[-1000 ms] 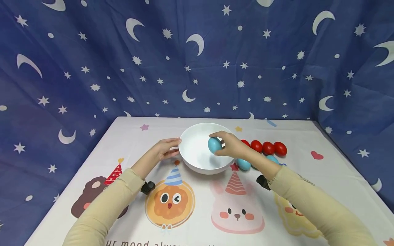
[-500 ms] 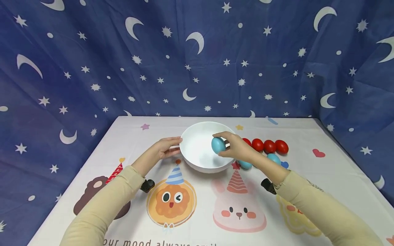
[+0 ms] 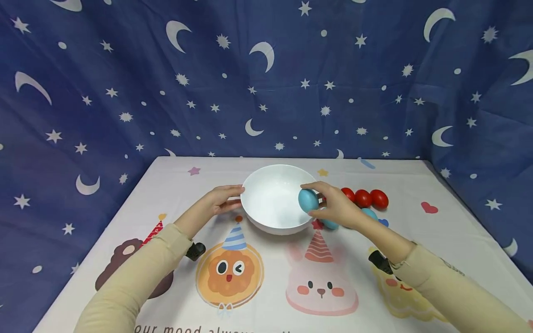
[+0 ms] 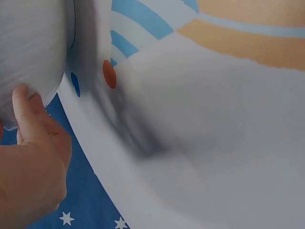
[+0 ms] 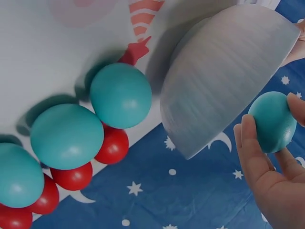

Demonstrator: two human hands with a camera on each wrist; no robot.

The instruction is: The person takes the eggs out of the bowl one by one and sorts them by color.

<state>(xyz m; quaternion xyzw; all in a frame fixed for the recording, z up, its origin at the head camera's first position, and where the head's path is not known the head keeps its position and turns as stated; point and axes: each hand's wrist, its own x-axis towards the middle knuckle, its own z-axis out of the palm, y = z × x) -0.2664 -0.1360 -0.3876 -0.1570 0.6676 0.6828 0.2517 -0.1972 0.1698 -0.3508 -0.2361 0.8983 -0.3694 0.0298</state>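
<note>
A white bowl (image 3: 266, 203) stands on the table. My left hand (image 3: 222, 200) holds its left side near the rim, and in the left wrist view the fingers (image 4: 28, 114) lie against its outer wall. In my right hand (image 3: 337, 206) is a blue egg (image 3: 308, 200), pinched between thumb and fingers above the bowl's right rim. The right wrist view shows this blue egg (image 5: 272, 121) apart from the bowl (image 5: 224, 71). Nothing is visible on the part of the bowl's inside that shows.
Right of the bowl, several red eggs (image 3: 363, 199) lie in a row, with blue eggs (image 5: 66, 136) beside them. My right hand and forearm partly cover them in the head view. The printed white tablecloth (image 3: 250, 319) meets a blue star-patterned curtain (image 3: 291, 83) behind.
My right hand has moved to the right with the blue egg, from over the bowl's inside to its right rim. The left hand stays at the bowl.
</note>
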